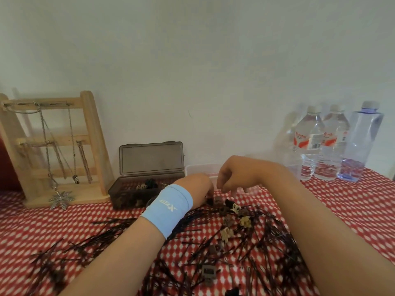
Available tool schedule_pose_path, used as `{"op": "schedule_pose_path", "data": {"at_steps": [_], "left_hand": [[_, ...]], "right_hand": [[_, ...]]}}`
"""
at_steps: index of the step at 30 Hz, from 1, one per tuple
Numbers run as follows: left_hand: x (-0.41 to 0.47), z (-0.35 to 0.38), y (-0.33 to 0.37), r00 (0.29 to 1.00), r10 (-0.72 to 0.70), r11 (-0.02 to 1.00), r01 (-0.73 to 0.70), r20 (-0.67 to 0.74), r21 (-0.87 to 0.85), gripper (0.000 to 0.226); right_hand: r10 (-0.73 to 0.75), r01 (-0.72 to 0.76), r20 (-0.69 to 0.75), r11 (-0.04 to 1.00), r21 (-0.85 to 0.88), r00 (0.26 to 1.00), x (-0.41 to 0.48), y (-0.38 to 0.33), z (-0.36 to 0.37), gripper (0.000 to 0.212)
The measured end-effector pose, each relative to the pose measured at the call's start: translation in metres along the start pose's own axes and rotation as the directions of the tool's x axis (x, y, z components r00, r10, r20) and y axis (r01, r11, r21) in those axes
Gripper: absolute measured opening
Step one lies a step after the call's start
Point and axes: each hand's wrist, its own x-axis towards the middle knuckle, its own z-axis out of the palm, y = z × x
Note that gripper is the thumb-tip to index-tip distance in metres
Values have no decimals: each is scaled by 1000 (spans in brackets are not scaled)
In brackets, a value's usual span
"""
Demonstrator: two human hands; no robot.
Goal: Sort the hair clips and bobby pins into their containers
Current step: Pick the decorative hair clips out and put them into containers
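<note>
Several black bobby pins lie spread over the red-and-white cloth, mixed with small claw hair clips in beige, brown and black. My left hand, with a blue wristband, reaches forward and its curled fingertips pinch a dark hair clip at the far edge of the pile. My right hand hovers just right of it, fingers hanging loosely downward and holding nothing. An open dark plastic box with clips inside stands to the left. A clear container sits behind both hands, partly hidden.
A wooden jewellery stand with hanging chains stands at the back left. Three water bottles line the wall at the back right. The wall runs close behind the containers.
</note>
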Motion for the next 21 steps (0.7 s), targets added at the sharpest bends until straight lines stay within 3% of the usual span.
{"op": "schedule_pose_path", "data": {"at_steps": [5, 10, 15, 21], "left_hand": [[-5, -1, -12, 996, 54, 995, -59, -67, -78, 26], [-10, 2, -22, 986, 54, 987, -77, -155, -144, 30], [-12, 7, -16, 986, 140, 976, -152, -92, -153, 32], [-11, 9, -12, 984, 158, 973, -168, -78, -156, 25]], "right_hand": [[72, -60, 139, 995, -86, 988, 7, -4, 11, 25], [80, -71, 93, 993, -89, 992, 10, -6, 17, 14], [87, -87, 33, 996, -13, 996, 1, -5, 2, 6], [141, -130, 143, 988, -82, 980, -4, -10, 1, 34]]}}
